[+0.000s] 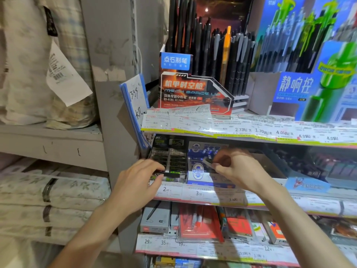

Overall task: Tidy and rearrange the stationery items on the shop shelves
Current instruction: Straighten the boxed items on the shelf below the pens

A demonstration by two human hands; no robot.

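1. Fingers (219, 167) of the right hand (237, 169) are curled and pinch a small pale eraser (208, 161) at its near end; motion blur hides the exact hold.
2. That eraser tilts, its long axis running from the fingertips up and to the left, and it hangs just over the blue-and-white display box (201, 171) on the middle shelf (193, 192).
3. Left hand (139, 182) lies palm down with its fingers fairly straight, the tips pressing on the front edge of the black display box (170, 161) just left of the blue one; it grips nothing that I can make out.
4. Rows of dark eraser packs fill the black box, lying flat with their long sides across the shelf.
5. As I judge it, the next move turns on the blue box lying straight below and slightly left of the pinched eraser, so the right hand is the nearer one to set it down while the left steadies the neighbouring box.
6. Price tags (199, 193) run along the shelf lip beneath both hands.
7. Above, an upper shelf carries a red pen display (185, 89) with black pens standing upright and one orange pen (227, 47) among them, plus a blue-green display (309, 74) to the right.
8. Below, boxed pens and red packs sit on the lower shelf; folded bedding fills the grey racks to the left.
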